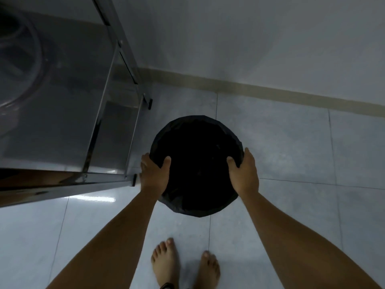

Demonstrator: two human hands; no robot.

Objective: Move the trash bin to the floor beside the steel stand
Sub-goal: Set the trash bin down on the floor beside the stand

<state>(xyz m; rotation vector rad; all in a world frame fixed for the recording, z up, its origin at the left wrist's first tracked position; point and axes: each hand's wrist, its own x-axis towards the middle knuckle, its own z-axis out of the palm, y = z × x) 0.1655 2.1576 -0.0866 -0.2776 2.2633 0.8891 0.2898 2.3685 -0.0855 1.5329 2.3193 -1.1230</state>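
A round trash bin lined with a black bag is seen from straight above, over the tiled floor just right of the steel stand. My left hand grips the bin's left rim, thumb inside. On the opposite rim my right hand holds the same way. The bin's inside is too dark to see into. I cannot tell whether its base touches the floor.
The steel stand fills the left side, its two right legs close to the bin. A white wall with a beige skirting runs behind. Pale floor tiles spread to the right. My bare feet stand just below the bin.
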